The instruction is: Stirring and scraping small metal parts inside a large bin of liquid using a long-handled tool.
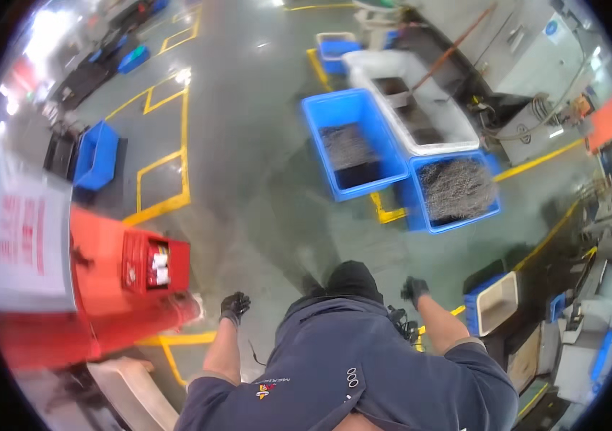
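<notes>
My left hand (235,307), in a dark glove, hangs out to my left with its fingers curled in. No object shows in it. The red crate (132,260) on a red stand is the nearest thing on that side. On my other side, my right hand (414,289), also dark-gloved, is held away from my body. Its fingers are blurred, and it touches nothing that I can see. Ahead of it sits a blue bin (415,210) filled with a heap of fine grey metal-looking pieces. A second blue bin (320,154) beside it holds a smaller grey heap.
A large white tub (456,144) stands behind the blue bins, against machinery. At right is a blue-sided tray (500,304) with a pale inside. Another blue bin (96,156) lies far left. Yellow lines (185,144) mark the grey-green floor (248,108).
</notes>
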{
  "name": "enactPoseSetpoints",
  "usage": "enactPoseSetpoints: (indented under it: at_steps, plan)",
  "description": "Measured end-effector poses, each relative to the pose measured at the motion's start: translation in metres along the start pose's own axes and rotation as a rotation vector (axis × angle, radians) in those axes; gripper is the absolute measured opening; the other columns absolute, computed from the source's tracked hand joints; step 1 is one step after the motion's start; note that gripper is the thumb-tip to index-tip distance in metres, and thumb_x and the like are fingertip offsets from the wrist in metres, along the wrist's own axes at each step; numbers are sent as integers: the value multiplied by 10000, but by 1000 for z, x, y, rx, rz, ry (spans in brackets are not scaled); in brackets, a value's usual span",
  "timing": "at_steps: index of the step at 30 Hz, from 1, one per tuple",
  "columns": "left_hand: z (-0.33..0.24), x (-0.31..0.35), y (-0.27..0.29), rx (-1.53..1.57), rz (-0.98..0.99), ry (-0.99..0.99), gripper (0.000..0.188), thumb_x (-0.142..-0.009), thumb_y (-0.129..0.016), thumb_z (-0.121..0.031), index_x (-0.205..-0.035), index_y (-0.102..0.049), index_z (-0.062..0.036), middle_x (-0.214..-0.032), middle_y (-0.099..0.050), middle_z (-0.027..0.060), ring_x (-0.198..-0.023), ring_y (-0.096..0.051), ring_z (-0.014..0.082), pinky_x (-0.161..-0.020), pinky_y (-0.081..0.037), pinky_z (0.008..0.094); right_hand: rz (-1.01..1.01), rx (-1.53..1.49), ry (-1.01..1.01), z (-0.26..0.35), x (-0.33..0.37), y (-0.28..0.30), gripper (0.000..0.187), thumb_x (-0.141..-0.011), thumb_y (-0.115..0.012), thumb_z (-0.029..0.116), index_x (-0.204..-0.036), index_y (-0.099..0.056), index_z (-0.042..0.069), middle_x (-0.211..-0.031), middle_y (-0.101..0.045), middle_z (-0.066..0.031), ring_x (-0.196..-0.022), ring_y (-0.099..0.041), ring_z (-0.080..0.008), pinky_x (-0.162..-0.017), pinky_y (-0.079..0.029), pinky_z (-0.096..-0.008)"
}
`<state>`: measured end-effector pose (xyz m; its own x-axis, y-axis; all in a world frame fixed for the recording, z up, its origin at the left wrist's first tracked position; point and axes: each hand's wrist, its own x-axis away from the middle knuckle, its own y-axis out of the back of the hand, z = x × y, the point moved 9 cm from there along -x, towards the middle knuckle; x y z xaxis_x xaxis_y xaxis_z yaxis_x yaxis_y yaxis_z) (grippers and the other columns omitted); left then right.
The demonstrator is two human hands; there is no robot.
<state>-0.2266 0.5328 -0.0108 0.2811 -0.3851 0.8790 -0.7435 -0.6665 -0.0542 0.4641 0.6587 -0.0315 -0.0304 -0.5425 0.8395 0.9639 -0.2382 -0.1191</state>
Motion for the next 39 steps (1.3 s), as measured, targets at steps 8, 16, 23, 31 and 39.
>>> enactPoseSetpoints:
  at_steps: [8, 16, 23, 31, 39]
  plan:
    - [-257, -105, -223, -125, 322, -181, 267, -924, -550, -250, -1094, -603, -50, -985, -683, 126, -858, -676, 272, -751, -570, 383, -190, 651, 512, -128, -125, 65, 375, -913, -482, 369, -1109, -600, 71, -1070, -635, -167, -933, -637, -294, -748, -524, -388]
    - [-443, -168, -352, -292, 265, -169, 327, -960, -464, -226, -1182, -562, -7, -1072, -667, 161, -927, -668, 278, -803, -552, 373, 189, -465, 391, 152, -268, -95, 193, -927, -537, 296, -1006, -635, 151, -852, -674, -79, -699, -658, -198, -609, -535, -337]
    - [-546, -276, -372, -347, 168, -16, 385, -973, -424, -278, -1208, -541, 3, -1117, -652, 182, -981, -647, 315, -819, -546, 411, -312, -369, 199, 376, -204, -258, 260, -964, -532, 330, -1012, -576, 79, -741, -628, -96, -563, -620, -219, -466, -489, -332]
    - [-735, -431, -512, -585, 272, 122, 289, -959, -438, -254, -1054, -602, -37, -973, -673, 150, -848, -658, 302, -699, -541, 385, -665, -910, -188, 260, -196, -379, 296, -945, -534, 370, -834, -553, 97, -562, -511, -70, -437, -496, -258, -407, -408, -371]
    - [-867, -512, -792, -1224, 429, 14, 264, -942, -500, -320, -940, -610, -79, -832, -679, 119, -663, -632, 257, -563, -497, 365, -700, -1422, -220, 208, -169, -591, 332, -973, -462, 375, -938, -585, 69, -654, -558, -137, -538, -539, -279, -455, -408, -411]
